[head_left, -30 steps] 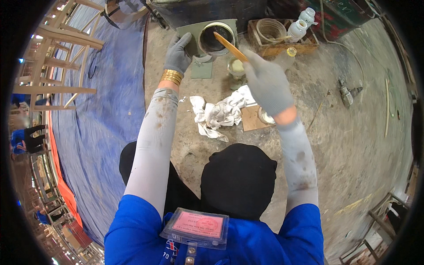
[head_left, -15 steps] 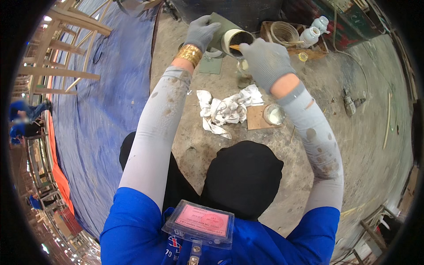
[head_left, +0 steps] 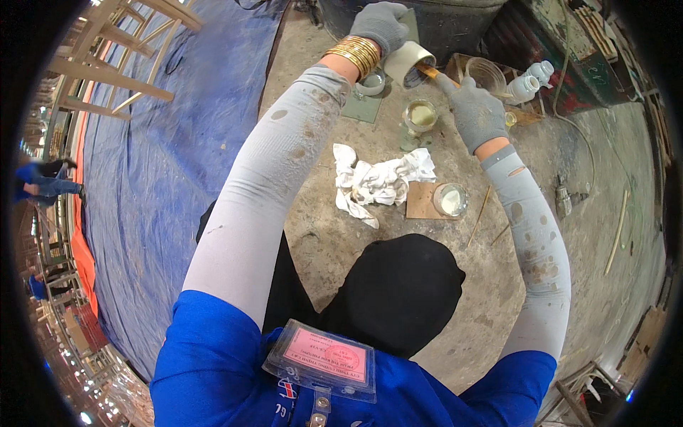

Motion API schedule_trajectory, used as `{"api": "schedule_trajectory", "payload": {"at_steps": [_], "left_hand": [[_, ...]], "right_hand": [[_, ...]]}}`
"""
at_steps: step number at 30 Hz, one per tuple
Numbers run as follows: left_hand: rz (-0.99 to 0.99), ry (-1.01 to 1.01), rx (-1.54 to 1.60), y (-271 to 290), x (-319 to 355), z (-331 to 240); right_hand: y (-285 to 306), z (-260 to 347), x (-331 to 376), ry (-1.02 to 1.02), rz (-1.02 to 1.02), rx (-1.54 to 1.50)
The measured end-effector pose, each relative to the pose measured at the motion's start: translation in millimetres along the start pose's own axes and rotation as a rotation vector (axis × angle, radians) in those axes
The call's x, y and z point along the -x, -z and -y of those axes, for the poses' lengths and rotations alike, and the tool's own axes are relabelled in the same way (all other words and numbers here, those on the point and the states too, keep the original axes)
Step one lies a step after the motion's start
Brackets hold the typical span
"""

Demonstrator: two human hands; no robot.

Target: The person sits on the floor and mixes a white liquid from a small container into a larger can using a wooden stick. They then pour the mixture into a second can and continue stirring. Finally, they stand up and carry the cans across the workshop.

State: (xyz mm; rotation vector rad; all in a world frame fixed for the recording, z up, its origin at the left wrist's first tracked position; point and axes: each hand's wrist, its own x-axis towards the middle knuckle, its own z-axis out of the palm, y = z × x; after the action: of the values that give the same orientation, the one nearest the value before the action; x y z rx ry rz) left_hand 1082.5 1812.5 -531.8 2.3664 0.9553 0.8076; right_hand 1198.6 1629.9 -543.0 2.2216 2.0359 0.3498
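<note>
My gloved left hand reaches far forward, its fingers closed round a cream-and-green cylindrical container. The container is tilted with its dark mouth toward my right. My gloved right hand grips a tool with an orange-yellow handle, its end at the container's mouth; the tool's tip is hidden inside. Below the container stands a glass jar of pale yellowish liquid. Closer to me, another glass jar of whitish liquid rests on a brown board, beside a crumpled white rag.
A wooden crate at the far right holds white bottles and a clear tub. A power tool lies on the concrete floor at right. Blue sheeting and wooden frames are on the left.
The left hand has moved right and forward with the container, whose mouth has tipped lower. The right hand has shifted right and nearer me, uncovering the jar of yellowish liquid.
</note>
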Motion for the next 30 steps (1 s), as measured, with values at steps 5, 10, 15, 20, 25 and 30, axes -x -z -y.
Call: {"api": "schedule_trajectory", "payload": {"at_steps": [5,10,15,20,25,30], "left_hand": [[-0.201,-0.069,0.037,6,2,12],[-0.137,-0.091,-0.087,5,-7,-10],[-0.086,-0.205,0.021,17,-13,-30],[-0.136,-0.233,0.260,25,-6,-22],[-0.139,-0.372,0.134,35,-13,-38],[-0.069,-0.382,0.288,50,-18,-56]], "right_hand": [[14,18,2,0.022,-0.024,-0.039],[35,5,-10,-0.006,-0.170,0.055],[31,2,-18,-0.008,-0.129,0.077],[42,-8,2,-0.015,-0.052,-0.107],[32,-14,3,-0.102,-0.208,0.044],[17,-26,5,-0.091,-0.192,-0.290]]}}
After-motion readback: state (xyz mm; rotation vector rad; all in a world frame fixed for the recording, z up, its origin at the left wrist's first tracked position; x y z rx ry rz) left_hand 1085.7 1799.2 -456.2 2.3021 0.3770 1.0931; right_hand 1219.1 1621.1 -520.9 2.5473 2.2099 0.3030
